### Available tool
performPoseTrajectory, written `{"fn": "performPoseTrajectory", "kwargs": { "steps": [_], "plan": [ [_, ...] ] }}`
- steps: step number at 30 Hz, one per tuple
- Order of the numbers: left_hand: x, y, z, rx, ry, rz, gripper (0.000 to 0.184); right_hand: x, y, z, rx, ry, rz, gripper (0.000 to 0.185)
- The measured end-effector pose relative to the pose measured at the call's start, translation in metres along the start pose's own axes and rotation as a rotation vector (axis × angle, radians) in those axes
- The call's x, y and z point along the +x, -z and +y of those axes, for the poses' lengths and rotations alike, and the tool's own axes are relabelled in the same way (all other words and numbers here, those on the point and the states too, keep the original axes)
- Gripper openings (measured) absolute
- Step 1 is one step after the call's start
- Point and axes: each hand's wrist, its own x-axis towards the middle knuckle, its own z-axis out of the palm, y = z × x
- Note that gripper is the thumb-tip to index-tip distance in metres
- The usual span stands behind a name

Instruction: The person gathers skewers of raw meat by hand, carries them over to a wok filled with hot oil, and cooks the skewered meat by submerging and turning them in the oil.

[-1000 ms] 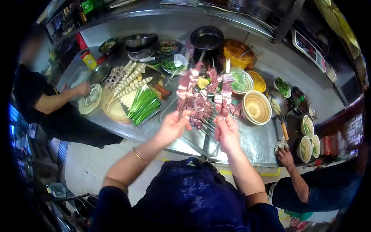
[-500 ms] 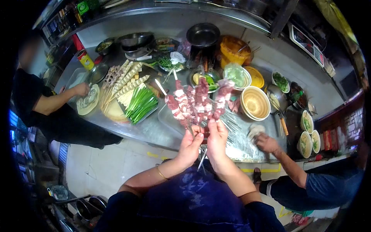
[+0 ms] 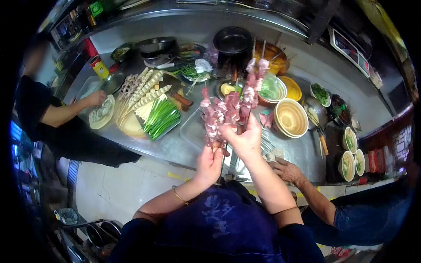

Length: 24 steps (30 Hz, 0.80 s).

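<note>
Several raw meat skewers point(image 3: 211, 115) stand upright in a fanned bundle in front of me, red meat with pale fat. My left hand point(image 3: 209, 165) is closed round their lower ends. Higher up, my right hand point(image 3: 246, 139) wraps the skewers on the right side, its thumb across the meat. Bare stick tips poke above the right-hand pieces. Behind the bundle lies a clear plastic tray point(image 3: 192, 131). Loose metal skewers point(image 3: 266, 143) rest on the steel table point(image 3: 302, 151), partly hidden by my right hand.
At right, a co-worker's hand point(image 3: 287, 170) presses a pale cloth point(image 3: 276, 154) close to my forearm. Another person's hand point(image 3: 97, 98) is over a plate point(image 3: 101, 115) at left. Green onions point(image 3: 161, 116), vegetable skewers point(image 3: 149, 87) and stacked bowls point(image 3: 290, 116) stand around.
My right hand has moved up along the skewers, and the right-hand skewers have risen. My left hand has shifted slightly down. The co-worker's hand with the cloth has moved left and nearer me.
</note>
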Motion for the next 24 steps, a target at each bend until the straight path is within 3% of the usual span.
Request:
{"fn": "performPoseTrajectory", "kwargs": {
  "steps": [3, 8, 12, 17, 24],
  "plan": [
    [-0.004, 0.004, 0.000, 0.057, -0.029, 0.028, 0.023, 0.005, -0.009, -0.004, 0.006, 0.025, 0.094, 0.023],
    [-0.004, 0.008, -0.002, 0.029, -0.075, 0.059, 0.026, 0.014, -0.004, 0.002, -0.169, 0.089, 0.120, 0.017],
    [-0.003, 0.009, 0.005, -0.051, 0.057, 0.054, 0.024, 0.018, -0.005, 0.010, 0.016, -0.017, 0.042, 0.014],
    [0.019, 0.012, 0.016, -0.404, 0.227, 0.064, 0.010, 0.023, -0.005, 0.012, -0.230, 0.046, -0.084, 0.015],
    [0.027, 0.032, 0.038, -0.484, 0.501, -0.026, 0.013, 0.030, -0.004, 0.014, -0.263, 0.078, -0.153, 0.018]
  ]
}}
